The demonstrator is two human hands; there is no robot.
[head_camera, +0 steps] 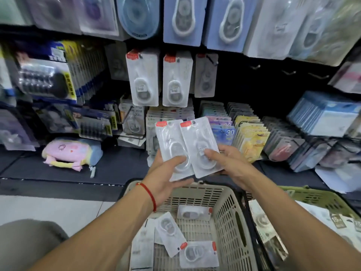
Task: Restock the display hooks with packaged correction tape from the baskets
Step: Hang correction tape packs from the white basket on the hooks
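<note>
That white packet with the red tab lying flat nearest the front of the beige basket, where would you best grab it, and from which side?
Judging by its pose, come from above: the white blister packet with the red tab lies flat on the floor of the beige slatted basket. Pinch a flat card edge beside the raised clear bubble, probably the red-tab end on the right, which looks free of neighbouring packets.

A stationery shop: rows of blister-packed white correction tapes (142,78) hang on a dark display wall (254,90), beige slatted plastic shopping basket (224,208) below.
</note>
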